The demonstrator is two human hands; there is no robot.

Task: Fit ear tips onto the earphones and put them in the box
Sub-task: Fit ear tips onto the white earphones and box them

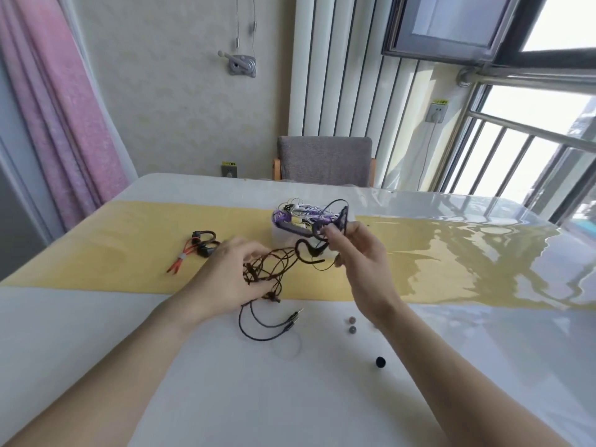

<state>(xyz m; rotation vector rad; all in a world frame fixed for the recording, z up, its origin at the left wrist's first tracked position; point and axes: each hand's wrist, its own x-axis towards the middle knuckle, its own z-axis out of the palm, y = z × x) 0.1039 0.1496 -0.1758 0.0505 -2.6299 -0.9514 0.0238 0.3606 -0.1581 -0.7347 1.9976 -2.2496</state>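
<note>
My left hand (230, 275) grips the bundled dark earphone cable (267, 269); my right hand (358, 253) pinches its ear-hook end (309, 253) before the box (283, 233). Loose ear tips (352, 324) on the surface (290, 398).

Box (280, 235) wall mostly hidden behind cables — left hand's fingertips (254, 253) motion-blurred.
</note>
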